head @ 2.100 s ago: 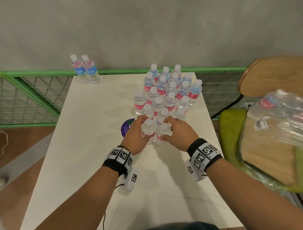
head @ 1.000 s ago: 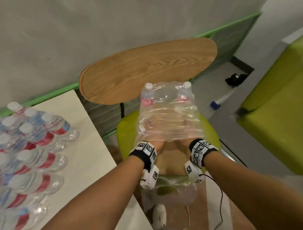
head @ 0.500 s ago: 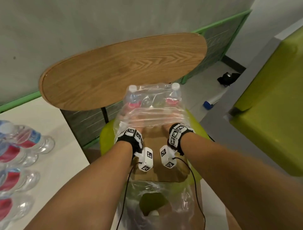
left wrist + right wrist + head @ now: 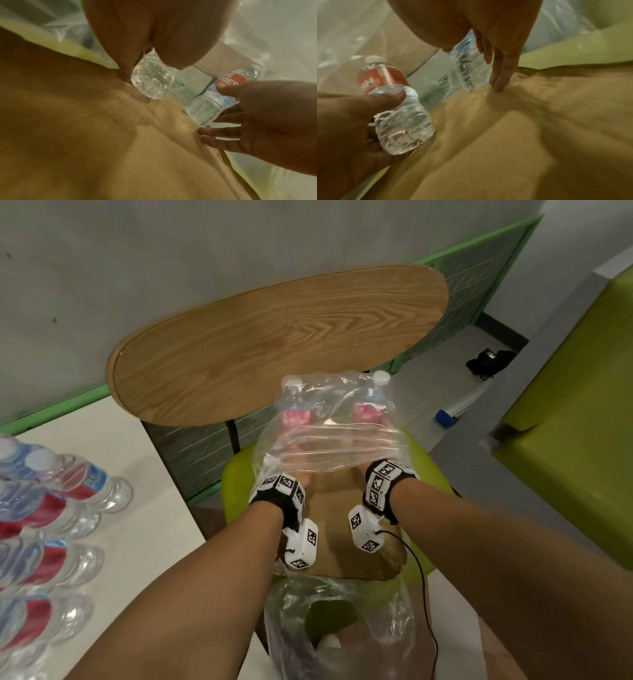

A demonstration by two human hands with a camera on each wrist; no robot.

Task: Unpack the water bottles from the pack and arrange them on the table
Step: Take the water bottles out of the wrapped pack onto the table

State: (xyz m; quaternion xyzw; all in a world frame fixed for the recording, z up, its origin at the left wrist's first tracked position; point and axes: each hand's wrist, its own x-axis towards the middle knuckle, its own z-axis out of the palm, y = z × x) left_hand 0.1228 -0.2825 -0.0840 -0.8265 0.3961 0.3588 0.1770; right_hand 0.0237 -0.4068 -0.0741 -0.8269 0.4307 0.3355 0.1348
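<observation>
Inside the plastic pack [image 4: 329,436] on the chair, left hand [image 4: 154,33] and right hand [image 4: 471,27] each gripped one water bottle [image 4: 152,79].

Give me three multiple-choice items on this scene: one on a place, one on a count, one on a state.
1. Where does the plastic pack rest?
A. white table
B. green chair
C. floor

2. How many bottles are inside it?
A. two
B. four
C. six

3. What are the hands doing?
A. lying flat
B. each gripping a bottle
C. tearing a label

1 B: the pack sits on the chair seat.
2 A: only the left bottle and right bottle show.
3 B: the left hand and right hand each curl round one.
</observation>
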